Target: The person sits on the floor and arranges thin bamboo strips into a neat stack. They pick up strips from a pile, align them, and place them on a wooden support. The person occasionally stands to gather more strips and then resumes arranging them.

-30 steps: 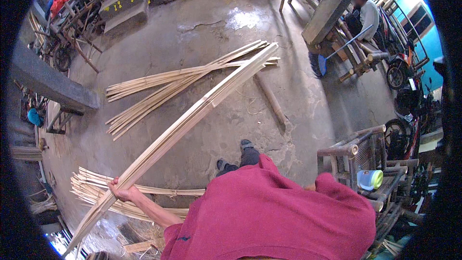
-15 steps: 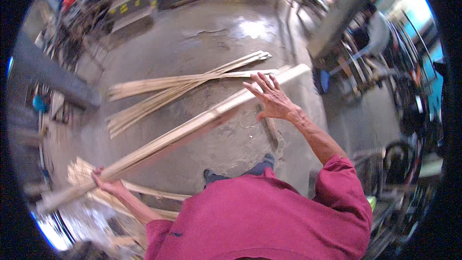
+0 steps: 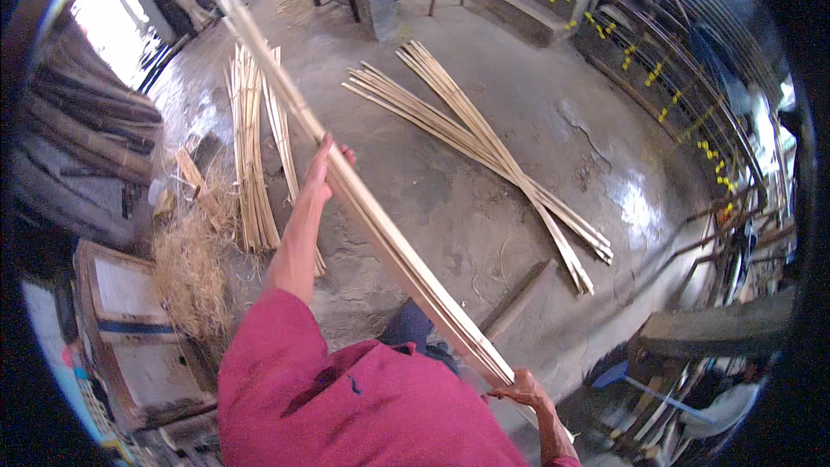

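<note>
Left of the crossed strips (image 3: 516,173) on the floor, my left hand (image 3: 323,169) curls around long, pale, straight slats (image 3: 389,227), bundled lengthwise; below that cross, my right hand (image 3: 528,390), spread wide half a second ago, now grips their near end.

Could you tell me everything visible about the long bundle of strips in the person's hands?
The bundle of strips is pale cream to tan: long, thin, mostly straight lengths, like split bamboo or wood, lying closely side by side. It slants from upper left to lower right, held above the floor. The left hand grips it partway along; the right hand touches it near the lower end. Its upper end is blurred.
</note>
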The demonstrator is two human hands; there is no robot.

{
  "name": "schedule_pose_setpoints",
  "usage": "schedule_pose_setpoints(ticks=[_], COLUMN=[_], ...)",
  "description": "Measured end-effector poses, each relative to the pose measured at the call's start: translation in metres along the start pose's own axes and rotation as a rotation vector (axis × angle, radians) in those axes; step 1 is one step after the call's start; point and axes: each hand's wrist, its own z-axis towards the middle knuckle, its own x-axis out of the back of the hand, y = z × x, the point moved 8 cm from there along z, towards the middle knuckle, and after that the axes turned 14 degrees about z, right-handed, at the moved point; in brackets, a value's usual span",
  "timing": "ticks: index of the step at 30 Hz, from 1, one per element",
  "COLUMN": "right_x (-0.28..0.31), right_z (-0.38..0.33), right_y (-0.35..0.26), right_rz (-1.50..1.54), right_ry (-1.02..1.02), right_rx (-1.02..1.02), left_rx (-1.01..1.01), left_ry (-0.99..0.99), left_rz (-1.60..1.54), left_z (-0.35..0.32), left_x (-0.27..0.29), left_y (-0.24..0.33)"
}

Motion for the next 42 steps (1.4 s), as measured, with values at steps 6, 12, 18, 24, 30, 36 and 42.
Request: schedule_pose_setpoints(ticks=[6,12,18,24,30,36,42], right_x=[0.013,-0.007,0.029,0.084,0.156,0.177,0.167], right_z=[0.139,0.298,0.323,0.294,0.216,0.201,0.232], right_y=[-0.083,-0.123,-0.094,-0.084,0.001,0.043,0.120], right_rz=[-0.106,0.071,-0.370,-0.091,-0.090,-0.163,-0.032], right_ry=[-0.216,-0.270,-0.069,-0.188,-0.494,-0.519,-0.447], right_rx=[0.052,-0.018,0.121,0.208,-0.051,0.045,-0.032], left_rx=[0.118,0.835,0.759,0.749,0.530,0.477,0.577], left_ry=[0.371,-0.653,-0.277,-0.135,0.120,-0.084,-0.140], left_rz=[0.178,-0.399,-0.374,-0.164,-0.177,-0.552,-0.390], left_z=[-0.018,-0.243,-0.264,-0.254,-0.242,-0.323,-0.407], left_x=[0.037,-0.140,-0.235,-0.259,-0.304,-0.379,-0.407], left_y=[-0.151,-0.367,-0.354,-0.393,-0.424,-0.454,-0.519])
